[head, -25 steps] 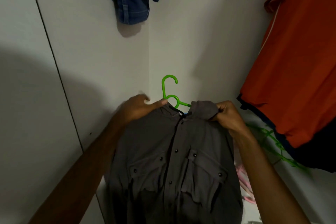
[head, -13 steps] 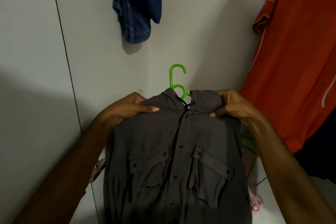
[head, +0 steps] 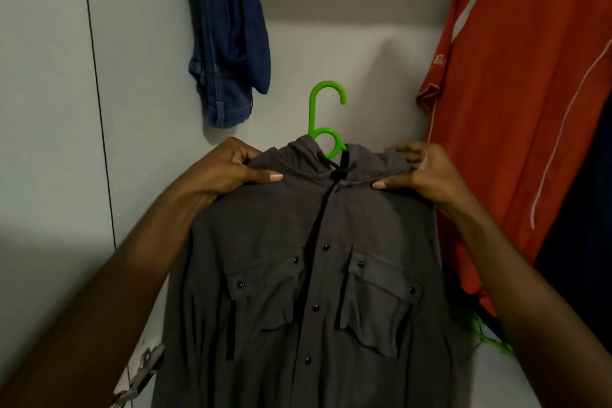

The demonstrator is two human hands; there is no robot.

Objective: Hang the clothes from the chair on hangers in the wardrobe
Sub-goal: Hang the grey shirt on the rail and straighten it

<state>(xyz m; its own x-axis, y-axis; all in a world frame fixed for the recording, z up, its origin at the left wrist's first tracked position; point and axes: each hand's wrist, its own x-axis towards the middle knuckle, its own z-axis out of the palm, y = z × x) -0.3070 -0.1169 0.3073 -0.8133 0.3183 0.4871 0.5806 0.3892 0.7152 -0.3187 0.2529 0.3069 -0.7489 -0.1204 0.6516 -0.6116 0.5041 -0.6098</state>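
**Grey shirt lifted higher on its green hanger**

Since the earlier frames the grey shirt (head: 308,275) and both hands have risen, and the green hanger (head: 326,119) now shows more of its hook against the white wardrobe wall (head: 347,53); the blue denim garment (head: 228,43) sits lower in view than before.

White script lettering shows on the chest of the orange shirt (head: 516,109) at right, too small and cut short to read. No label is legible on the grey shirt.

The hanger's arms are hidden inside the grey shirt; only the hook and the loop at the collar show. The shirt's hem runs off the bottom edge. A metal hinge (head: 142,374) at lower left is partly cut off, and a blurred green shape (head: 490,338) lies low at right behind the forearm.

The left hand (head: 228,172) grips the shirt's left shoulder, thumb on the front and fingers curled behind. The right hand (head: 427,172) pinches the right shoulder beside the collar, thumb in front. The shirt hangs between them, front facing the camera, the hook free and upright above the collar.
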